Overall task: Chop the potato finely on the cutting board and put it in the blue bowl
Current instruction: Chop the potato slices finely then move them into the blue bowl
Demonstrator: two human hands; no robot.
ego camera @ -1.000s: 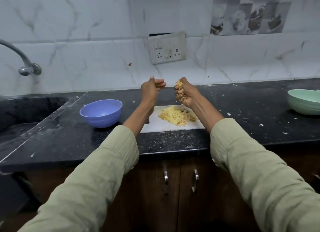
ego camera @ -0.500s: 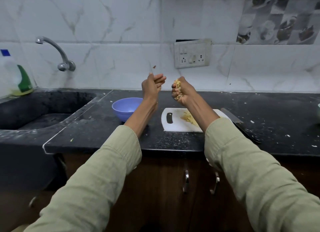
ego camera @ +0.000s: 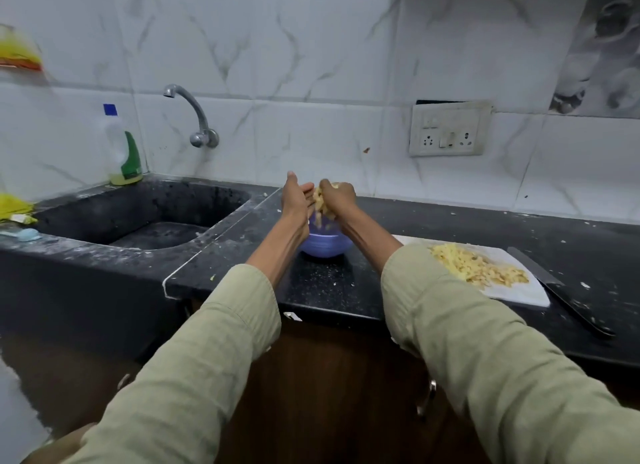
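Finely chopped pale-yellow potato [ego camera: 479, 268] heaped on white cutting board [ego camera: 512, 292] at counter's front edge, rt of blue bowl [ego camera: 325, 247], more potato bits [ego camera: 322, 204] above bowl btwn both hands, some blurred, bowl upright, partly hidden by wrists

Glossy marble-look wall tiles [ego camera: 311, 65], speckled black stone counter [ego camera: 450, 221], chrome tap [ego camera: 194, 114].

bowl [ego camera: 323, 247] left of board [ego camera: 519, 290], knife [ego camera: 561, 294] right

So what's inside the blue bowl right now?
Potato pieces are dropping from both hands toward the blue bowl. Its interior is covered by the left hand and right hand.
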